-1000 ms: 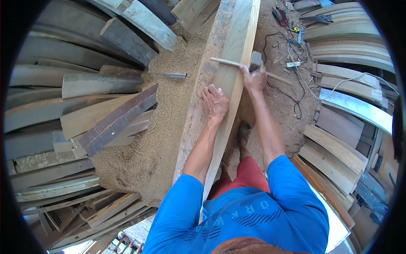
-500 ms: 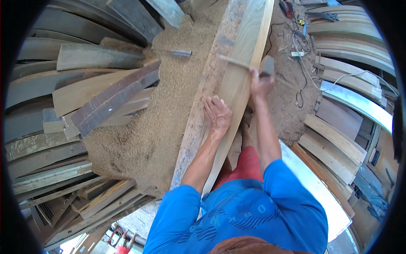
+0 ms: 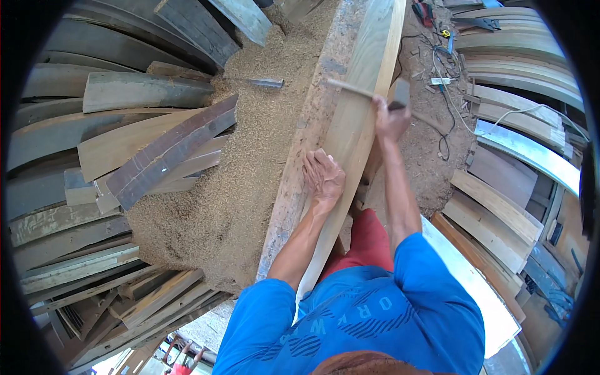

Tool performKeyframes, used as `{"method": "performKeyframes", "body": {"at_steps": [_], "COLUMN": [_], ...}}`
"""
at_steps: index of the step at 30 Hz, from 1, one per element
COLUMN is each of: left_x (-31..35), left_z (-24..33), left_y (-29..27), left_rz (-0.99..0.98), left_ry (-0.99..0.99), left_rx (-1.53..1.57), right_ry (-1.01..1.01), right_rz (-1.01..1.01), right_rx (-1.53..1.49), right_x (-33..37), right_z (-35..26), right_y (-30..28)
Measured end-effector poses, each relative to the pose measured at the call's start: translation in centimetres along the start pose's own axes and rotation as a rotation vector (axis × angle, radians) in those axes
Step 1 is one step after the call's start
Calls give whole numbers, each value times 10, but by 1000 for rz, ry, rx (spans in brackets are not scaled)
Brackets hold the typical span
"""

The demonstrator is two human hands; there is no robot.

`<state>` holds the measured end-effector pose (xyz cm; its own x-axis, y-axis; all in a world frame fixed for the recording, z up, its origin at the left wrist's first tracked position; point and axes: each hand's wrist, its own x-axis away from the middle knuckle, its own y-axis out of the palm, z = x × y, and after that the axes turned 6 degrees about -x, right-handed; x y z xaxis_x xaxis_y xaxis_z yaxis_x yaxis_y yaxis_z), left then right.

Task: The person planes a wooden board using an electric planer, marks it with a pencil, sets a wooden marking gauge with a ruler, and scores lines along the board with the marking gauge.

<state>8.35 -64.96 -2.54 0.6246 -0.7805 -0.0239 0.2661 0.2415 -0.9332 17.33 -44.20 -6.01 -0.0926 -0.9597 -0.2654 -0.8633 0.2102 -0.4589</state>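
Note:
A long pale wooden board (image 3: 359,94) runs away from me on top of a rough, stained beam (image 3: 306,122). My left hand (image 3: 324,175) rests near the board's left edge with fingers curled; whatever they may hold is hidden beneath them. My right hand (image 3: 392,122), slightly blurred, is closed at the board's right side. In it is a tool with a thin light bar (image 3: 350,88) and a grey block (image 3: 400,94). The bar lies across the board toward the beam, while the block sits beyond the right edge. Its exact kind is unclear.
Wood shavings (image 3: 250,169) cover the ground at left, beside stacked planks (image 3: 144,90). A dark reddish beam (image 3: 175,150) lies across some of them. Cables (image 3: 447,119), a power strip (image 3: 440,81) and a red-and-black tool (image 3: 423,14) lie at right, near more stacked boards (image 3: 519,62).
My right hand and its tool have shifted slightly right. My left hand has stayed at nearly the same place on the board, a little lower in view.

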Motion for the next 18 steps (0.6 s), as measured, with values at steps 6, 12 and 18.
{"method": "performKeyframes", "body": {"at_steps": [6, 12, 18], "left_x": [1, 1, -3], "left_z": [-3, -6, -3], "left_y": [2, 10, 4], "left_rz": [-10, 42, 10], "left_ry": [7, 51, 10], "left_rx": [-17, -25, -32], "right_ry": [13, 144, 250], "right_rz": [63, -40, -197], "right_rx": [125, 153, 181], "right_x": [-79, -153, -154], "right_z": [14, -2, -13], "right_y": [39, 50, 34]}}
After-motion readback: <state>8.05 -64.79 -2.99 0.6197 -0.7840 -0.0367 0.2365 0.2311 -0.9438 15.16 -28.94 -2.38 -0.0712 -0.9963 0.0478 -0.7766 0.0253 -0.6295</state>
